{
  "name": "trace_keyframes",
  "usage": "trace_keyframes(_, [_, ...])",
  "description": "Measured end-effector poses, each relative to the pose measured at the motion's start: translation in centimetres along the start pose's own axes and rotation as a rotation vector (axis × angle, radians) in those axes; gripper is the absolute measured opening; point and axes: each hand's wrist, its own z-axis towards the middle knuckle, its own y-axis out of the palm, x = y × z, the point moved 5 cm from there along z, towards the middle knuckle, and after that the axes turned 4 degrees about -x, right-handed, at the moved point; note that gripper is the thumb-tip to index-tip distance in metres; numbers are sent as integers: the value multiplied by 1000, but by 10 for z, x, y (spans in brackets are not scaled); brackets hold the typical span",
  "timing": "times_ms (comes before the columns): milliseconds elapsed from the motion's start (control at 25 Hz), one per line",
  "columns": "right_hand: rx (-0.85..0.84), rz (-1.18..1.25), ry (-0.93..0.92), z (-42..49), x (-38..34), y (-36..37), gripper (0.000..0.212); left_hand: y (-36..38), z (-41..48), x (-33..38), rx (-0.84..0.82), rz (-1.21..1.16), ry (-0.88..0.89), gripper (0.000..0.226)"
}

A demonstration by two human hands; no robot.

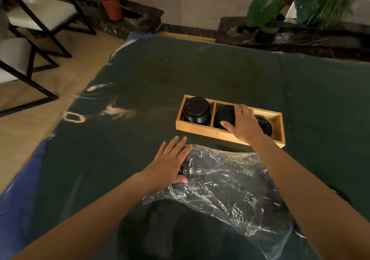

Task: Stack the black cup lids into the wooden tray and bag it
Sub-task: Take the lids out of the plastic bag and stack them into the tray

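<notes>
A wooden tray (202, 130) with three compartments lies on the dark green table. Its left compartment holds a tall stack of black lids (196, 109). A second stack (225, 115) fills the middle compartment, and my right hand (243, 124) rests on top of it with fingers spread around the top lid. The right compartment holds a low stack (265, 126), partly hidden by my wrist. A crumpled clear plastic bag (230, 183) lies in front of the tray. My left hand (172, 162) lies flat on the bag's left edge, over something black.
The table's dark green cloth (140, 79) stretches far to the left and back. Black-framed chairs (36, 19) stand on the floor at the left. Potted plants (112, 1) line a marble ledge behind the table.
</notes>
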Motion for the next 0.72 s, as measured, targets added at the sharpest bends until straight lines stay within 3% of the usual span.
trace_keyframes(160, [-78,-8,48,1,-1,6,82,2,-1,-1,7,-2,14,94])
trace_keyframes(280, [-95,196,76,-13,-6,-9,83,3,-2,-3,10,-7,20,95])
trace_keyframes(360, [91,402,84,-44,3,-34,71,4,-3,-4,6,-13,23,97])
trace_keyframes(520, [625,621,167,-187,47,-61,18,4,-5,-2,17,13,32,104])
trace_keyframes(560, [616,612,198,-218,55,-50,9,4,-5,-1,22,29,33,105])
trace_keyframes(600, [526,617,208,-239,58,-33,14,4,-5,-1,27,35,33,105])
trace_keyframes(720, [9,484,-71,-247,33,17,40,2,-4,-1,25,16,41,109])
